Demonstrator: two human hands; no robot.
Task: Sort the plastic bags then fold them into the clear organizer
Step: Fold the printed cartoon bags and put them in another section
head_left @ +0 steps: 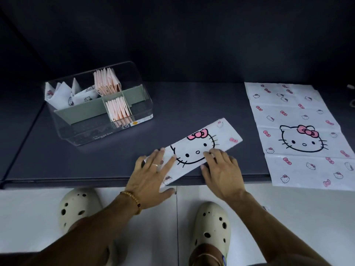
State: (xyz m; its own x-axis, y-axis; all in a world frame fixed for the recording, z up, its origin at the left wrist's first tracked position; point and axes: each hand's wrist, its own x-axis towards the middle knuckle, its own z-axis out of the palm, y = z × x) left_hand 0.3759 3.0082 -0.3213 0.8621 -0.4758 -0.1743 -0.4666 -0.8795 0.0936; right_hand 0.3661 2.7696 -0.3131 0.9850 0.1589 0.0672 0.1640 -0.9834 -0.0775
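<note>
Both hands, the left hand (153, 169) and right hand (221, 166), press flat-fingered on the folded strip of cat-print bag (199, 148). Its near end overhangs the counter (96, 160) edge, so the slick plastic may slide off or spring open if pressure eases.

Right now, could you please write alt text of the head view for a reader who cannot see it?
Left hand and right hand press flat a long folded white cartoon-cat plastic bag on a dark grey table. A clear plastic organizer with folded bags stands at left; an unfolded white cat-print bag lies at right.
</note>
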